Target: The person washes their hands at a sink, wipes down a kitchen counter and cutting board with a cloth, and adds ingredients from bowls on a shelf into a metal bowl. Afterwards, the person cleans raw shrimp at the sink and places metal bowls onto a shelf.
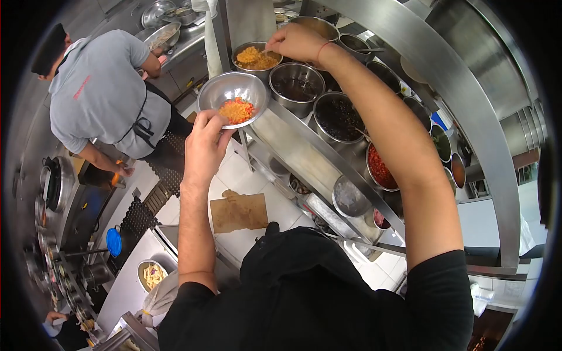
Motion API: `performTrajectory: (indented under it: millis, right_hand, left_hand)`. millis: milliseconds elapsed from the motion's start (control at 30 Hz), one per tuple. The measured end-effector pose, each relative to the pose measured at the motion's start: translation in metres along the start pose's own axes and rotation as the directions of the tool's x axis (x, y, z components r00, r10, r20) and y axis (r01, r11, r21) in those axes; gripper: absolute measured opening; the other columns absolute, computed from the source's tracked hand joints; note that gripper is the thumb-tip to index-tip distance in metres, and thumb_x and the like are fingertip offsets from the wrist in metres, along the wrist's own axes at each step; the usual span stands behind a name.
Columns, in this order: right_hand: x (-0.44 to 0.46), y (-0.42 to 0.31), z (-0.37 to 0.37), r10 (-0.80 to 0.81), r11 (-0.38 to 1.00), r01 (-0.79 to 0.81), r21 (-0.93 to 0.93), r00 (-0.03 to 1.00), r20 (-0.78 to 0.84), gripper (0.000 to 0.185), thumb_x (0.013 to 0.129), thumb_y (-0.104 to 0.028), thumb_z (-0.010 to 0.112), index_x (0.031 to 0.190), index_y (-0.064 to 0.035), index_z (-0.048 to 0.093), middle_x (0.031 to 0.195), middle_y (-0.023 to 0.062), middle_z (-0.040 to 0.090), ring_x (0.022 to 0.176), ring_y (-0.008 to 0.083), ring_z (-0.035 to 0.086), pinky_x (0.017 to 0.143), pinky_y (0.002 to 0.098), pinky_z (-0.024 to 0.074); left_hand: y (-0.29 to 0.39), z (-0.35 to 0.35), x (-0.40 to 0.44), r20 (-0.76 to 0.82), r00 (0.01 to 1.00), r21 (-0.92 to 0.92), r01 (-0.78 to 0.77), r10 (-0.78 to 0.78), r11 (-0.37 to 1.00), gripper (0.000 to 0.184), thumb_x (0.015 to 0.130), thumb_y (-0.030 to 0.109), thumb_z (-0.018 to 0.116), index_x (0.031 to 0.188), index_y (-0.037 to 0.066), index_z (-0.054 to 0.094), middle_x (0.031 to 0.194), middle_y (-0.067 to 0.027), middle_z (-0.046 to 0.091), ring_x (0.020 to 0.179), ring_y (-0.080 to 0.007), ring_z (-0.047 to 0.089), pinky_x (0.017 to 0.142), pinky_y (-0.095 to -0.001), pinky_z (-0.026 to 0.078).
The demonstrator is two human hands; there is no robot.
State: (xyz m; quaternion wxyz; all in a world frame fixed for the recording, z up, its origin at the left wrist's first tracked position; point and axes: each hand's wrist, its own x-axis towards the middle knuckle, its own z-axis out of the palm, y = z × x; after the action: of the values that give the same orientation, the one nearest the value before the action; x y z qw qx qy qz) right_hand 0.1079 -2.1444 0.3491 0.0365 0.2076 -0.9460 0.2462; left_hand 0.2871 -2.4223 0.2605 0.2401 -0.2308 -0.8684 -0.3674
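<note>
My left hand (206, 143) grips the near rim of a steel bowl (212, 88), which holds chopped orange and red food (236, 110). Up and to the right, my right hand (295, 42) is closed on a spoon handle over a steel pot of orange-yellow food (266, 61). The spoon carries a heap of that food (248, 55) above the pot, close to the bowl's far side. A pot of dark liquid (297, 82) stands just right of the bowl, and one of black sauce (338, 117) is beyond it.
A co-worker in a grey shirt (108, 93) stands at the left, facing away. Metal shelf rails (328, 153) run diagonally beside the pots. A pot of red food (380, 168) is under my right forearm. Cardboard (239, 213) lies on the floor.
</note>
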Motion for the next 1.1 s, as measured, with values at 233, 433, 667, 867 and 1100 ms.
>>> performTrajectory:
  millis: [233, 433, 667, 867, 1100]
  right_hand:
    - [-0.038, -0.066, 0.002, -0.181, 0.961, 0.175, -0.215, 0.984, -0.006, 0.018, 0.092, -0.017, 0.064, 0.102, -0.0107, 0.077, 0.100, 0.0102, 0.076, 0.095, 0.0295, 0.071, 0.087, 0.0415, 0.0559]
    - [-0.017, -0.039, 0.000, -0.205, 0.767, 0.028, -0.641, 0.957, -0.204, 0.021, 0.085, -0.010, 0.064, 0.100, -0.0138, 0.078, 0.101, 0.0107, 0.075, 0.098, 0.0327, 0.071, 0.086, 0.0464, 0.0561]
    - [-0.013, -0.054, 0.010, 0.115, 0.811, -0.030, -0.585, 0.987, 0.109, 0.027, 0.083, -0.012, 0.062, 0.101, -0.0069, 0.080, 0.106, 0.0150, 0.077, 0.098, 0.0329, 0.075, 0.085, 0.0445, 0.0593]
    - [0.017, -0.006, 0.015, -0.018, 0.899, 0.113, -0.424, 0.975, 0.222, 0.021, 0.084, -0.024, 0.067, 0.094, -0.0118, 0.082, 0.093, 0.0109, 0.077, 0.083, 0.0258, 0.073, 0.078, 0.0382, 0.0563]
    - [0.009, 0.017, 0.006, 0.071, 0.997, -0.071, 0.037, 0.997, -0.008, 0.022, 0.087, -0.020, 0.066, 0.099, -0.0096, 0.080, 0.091, 0.0143, 0.077, 0.085, 0.0260, 0.073, 0.079, 0.0381, 0.0560]
  left_hand:
    - [-0.002, 0.006, -0.002, -0.029, 0.998, -0.003, -0.058, 0.058, 0.998, 0.026, 0.080, 0.000, 0.080, 0.101, 0.003, 0.065, 0.107, -0.0107, 0.063, 0.093, -0.0304, 0.067, 0.079, -0.0370, 0.057]
    - [-0.002, 0.006, -0.005, 0.000, 1.000, 0.032, -0.018, 0.018, 0.999, 0.026, 0.080, 0.001, 0.080, 0.100, 0.004, 0.064, 0.107, -0.0105, 0.063, 0.095, -0.0315, 0.068, 0.079, -0.0386, 0.057]
    - [-0.004, 0.004, -0.007, 0.002, 1.000, 0.052, -0.012, 0.012, 0.999, 0.026, 0.080, 0.002, 0.080, 0.100, 0.004, 0.064, 0.108, -0.0106, 0.063, 0.096, -0.0320, 0.068, 0.079, -0.0389, 0.057]
    - [-0.001, 0.003, -0.004, -0.008, 0.999, 0.066, -0.034, 0.034, 0.997, 0.027, 0.080, 0.003, 0.081, 0.100, 0.004, 0.064, 0.108, -0.0107, 0.063, 0.096, -0.0319, 0.067, 0.079, -0.0391, 0.057]
    - [0.001, 0.004, -0.001, -0.021, 0.999, 0.037, -0.038, 0.038, 0.999, 0.028, 0.078, 0.001, 0.081, 0.100, 0.003, 0.064, 0.108, -0.0103, 0.064, 0.092, -0.0293, 0.068, 0.077, -0.0371, 0.058]
